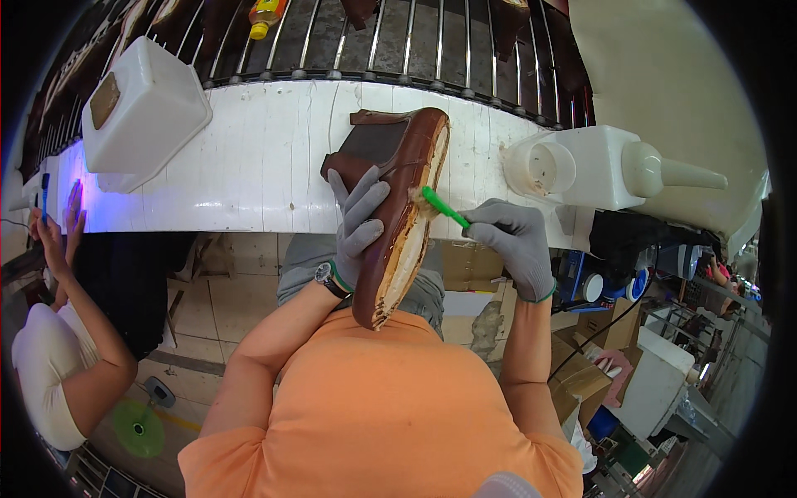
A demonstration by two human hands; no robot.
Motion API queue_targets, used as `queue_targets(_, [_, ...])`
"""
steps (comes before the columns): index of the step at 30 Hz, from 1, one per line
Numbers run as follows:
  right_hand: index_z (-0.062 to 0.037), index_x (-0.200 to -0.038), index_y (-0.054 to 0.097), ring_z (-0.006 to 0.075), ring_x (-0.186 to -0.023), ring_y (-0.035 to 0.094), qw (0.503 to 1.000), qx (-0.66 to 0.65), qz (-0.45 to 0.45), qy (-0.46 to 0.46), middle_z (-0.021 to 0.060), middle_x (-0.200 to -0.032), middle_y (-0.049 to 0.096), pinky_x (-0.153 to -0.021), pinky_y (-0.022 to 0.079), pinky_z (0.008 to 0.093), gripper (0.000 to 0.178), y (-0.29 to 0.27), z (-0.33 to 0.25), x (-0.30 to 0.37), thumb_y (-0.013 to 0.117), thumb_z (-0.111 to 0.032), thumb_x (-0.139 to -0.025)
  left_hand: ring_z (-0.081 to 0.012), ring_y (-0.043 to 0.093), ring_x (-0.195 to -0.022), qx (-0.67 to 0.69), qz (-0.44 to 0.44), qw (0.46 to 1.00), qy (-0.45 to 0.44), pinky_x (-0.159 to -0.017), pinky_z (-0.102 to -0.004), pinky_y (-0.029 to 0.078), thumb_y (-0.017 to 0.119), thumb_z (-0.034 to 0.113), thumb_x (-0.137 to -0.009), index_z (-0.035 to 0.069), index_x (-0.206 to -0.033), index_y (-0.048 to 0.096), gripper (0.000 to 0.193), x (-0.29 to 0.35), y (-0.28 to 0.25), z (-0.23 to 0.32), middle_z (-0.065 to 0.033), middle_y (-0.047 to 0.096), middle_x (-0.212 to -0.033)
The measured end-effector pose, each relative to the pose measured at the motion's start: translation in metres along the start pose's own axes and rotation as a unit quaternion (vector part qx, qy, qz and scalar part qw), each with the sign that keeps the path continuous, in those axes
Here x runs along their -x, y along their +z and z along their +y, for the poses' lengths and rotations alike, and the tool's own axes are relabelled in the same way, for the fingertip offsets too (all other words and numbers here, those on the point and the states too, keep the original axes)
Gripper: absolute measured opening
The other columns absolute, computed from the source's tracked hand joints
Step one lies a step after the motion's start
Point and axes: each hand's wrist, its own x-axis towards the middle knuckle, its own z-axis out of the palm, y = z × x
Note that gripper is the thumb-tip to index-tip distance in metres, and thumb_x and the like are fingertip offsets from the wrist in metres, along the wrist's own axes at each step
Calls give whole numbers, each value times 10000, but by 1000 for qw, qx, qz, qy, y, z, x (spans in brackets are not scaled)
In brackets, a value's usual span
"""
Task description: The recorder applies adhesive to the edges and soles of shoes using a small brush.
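Observation:
A dark brown leather boot (404, 162) without an outsole lies tilted on its side, its shaft over the white bench and its toe toward my body. Its pale, rough underside faces right, with yellowish-brown edges. My left hand (360, 226), in a grey glove, grips the boot around its middle. A small green-handled brush (446, 206) is pinched in the fingers of my gloved right hand (512, 242). The bristles touch the edge of the underside near the heel end. Part of the boot is hidden behind my left fingers.
The white bench (274, 158) runs across, with metal rollers (407, 41) beyond it. A clear round cup (550, 168) and a white squeeze bottle (664, 173) stand right; a white plastic container (143, 116) stands left. Another person's hand (75, 209) is far left. Cardboard boxes (573, 378) sit lower right.

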Motion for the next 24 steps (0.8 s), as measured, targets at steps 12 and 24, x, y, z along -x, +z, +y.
queue_targets(12, [43, -933, 732, 18, -569, 420, 995, 6, 92, 48, 14, -748, 657, -501, 301, 177, 178, 6, 9, -27, 681, -114, -865, -394, 447, -1339, -25, -25, 999, 8, -1153, -646, -16, 707, 121, -850, 206, -1344, 385, 595, -15, -6, 6, -161, 449, -1452])
queue_targets(24, [-48, -1000, 746, 108, -622, 579, 961, 165, -97, -200, 65, -783, 667, -565, 441, 233, 239, 23, -48, 53, 753, -34, -761, -371, 469, -1324, -8, 12, 999, -35, -1152, -653, 26, 760, 180, -817, 146, -1301, 367, 624, -20, -2, 15, -168, 463, -1429])
